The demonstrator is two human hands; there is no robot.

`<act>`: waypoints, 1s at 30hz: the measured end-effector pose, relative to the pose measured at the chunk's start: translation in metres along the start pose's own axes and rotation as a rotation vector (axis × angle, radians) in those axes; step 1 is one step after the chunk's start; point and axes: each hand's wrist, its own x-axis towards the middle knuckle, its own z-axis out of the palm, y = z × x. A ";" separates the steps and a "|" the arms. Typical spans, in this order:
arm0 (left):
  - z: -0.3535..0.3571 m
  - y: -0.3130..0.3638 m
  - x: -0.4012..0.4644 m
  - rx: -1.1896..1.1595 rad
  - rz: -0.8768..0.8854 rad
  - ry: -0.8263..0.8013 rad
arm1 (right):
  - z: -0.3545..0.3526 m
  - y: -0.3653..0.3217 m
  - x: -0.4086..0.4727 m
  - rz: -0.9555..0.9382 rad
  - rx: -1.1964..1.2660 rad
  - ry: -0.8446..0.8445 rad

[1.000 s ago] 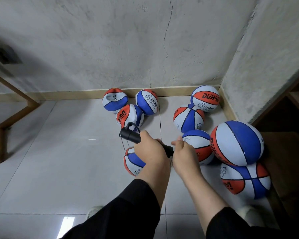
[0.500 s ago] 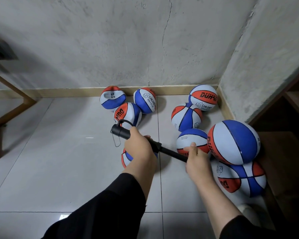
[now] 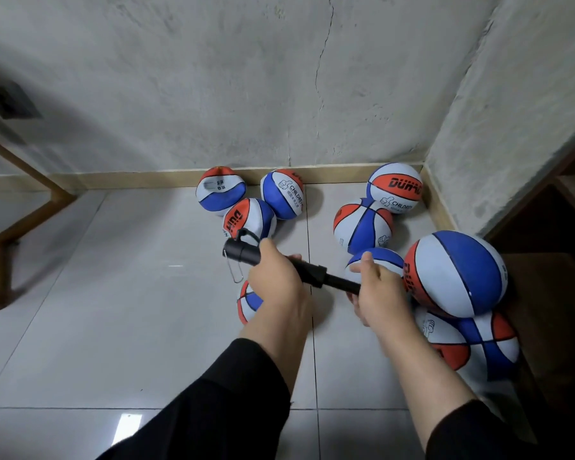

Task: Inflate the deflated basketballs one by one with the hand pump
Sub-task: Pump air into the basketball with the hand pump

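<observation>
Black plastic hand pump [image 3: 307,271]: left hand [image 3: 276,277] grips its barrel, right hand [image 3: 377,288] grips the handle, at 3 o'clock. Step: pumping stroke. Next: push the handle home.

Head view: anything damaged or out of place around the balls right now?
A long crack runs down the concrete wall behind the balls. One big ball sits stacked on another by the corner.
</observation>
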 end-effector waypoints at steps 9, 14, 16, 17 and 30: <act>-0.005 0.010 0.018 -0.051 0.000 0.038 | -0.001 -0.002 -0.003 0.025 -0.061 0.029; -0.001 -0.016 -0.008 -0.032 -0.043 0.019 | 0.016 -0.006 -0.018 -0.029 -0.157 -0.008; 0.002 -0.020 -0.015 -0.028 -0.002 0.010 | 0.023 -0.008 -0.021 -0.026 -0.142 -0.016; 0.003 -0.022 -0.016 -0.018 0.010 0.005 | 0.024 -0.008 -0.021 -0.027 -0.132 -0.008; -0.006 0.013 0.010 -0.015 0.048 0.052 | -0.007 0.020 0.000 0.112 -0.066 0.070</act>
